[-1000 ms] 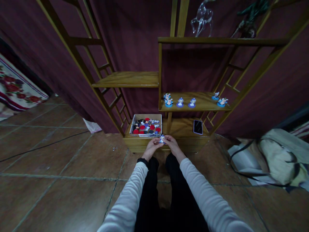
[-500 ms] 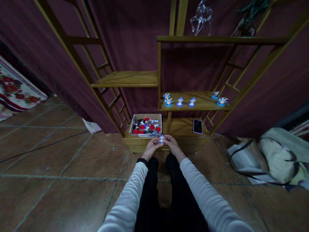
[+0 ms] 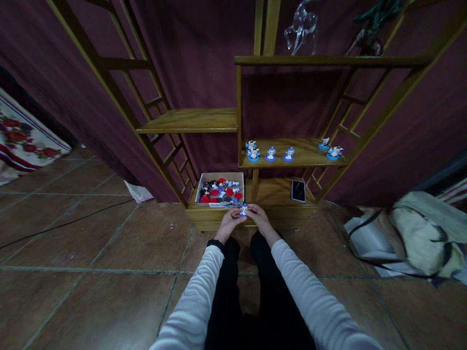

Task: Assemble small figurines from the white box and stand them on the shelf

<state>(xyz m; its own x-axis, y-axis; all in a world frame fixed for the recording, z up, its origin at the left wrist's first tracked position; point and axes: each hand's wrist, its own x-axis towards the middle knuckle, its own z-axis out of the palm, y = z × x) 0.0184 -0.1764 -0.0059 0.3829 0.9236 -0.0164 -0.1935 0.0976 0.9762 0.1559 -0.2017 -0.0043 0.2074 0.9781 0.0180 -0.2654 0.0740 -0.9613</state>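
Between my two hands is a small purple-and-white figurine (image 3: 244,210), upright, in front of the low shelf's edge. My left hand (image 3: 229,221) grips it from the left, and my right hand (image 3: 259,217) pinches it from the right. Just beyond them a shallow cardboard box (image 3: 242,181) holds many small figurines and red, black and purple round discs. Up on the middle shelf (image 3: 310,157) stand two similar purple figurines, one (image 3: 270,154) left of the other (image 3: 289,154). Blue-based figurines (image 3: 253,155) stand at that shelf's left end, and more (image 3: 334,153) at its right.
A phone (image 3: 298,190) lies on the bottom shelf to the right. A clear glass horse (image 3: 301,29) and a dark green ornament (image 3: 375,29) stand on the upper shelf. A pale bag (image 3: 419,238) with a dark strap sits on the tiled floor at right; a black cable (image 3: 65,220) runs at left.
The view has shifted very slightly. Both hands stay in the same place around the figurine, and the figurines on the shelf have not moved.
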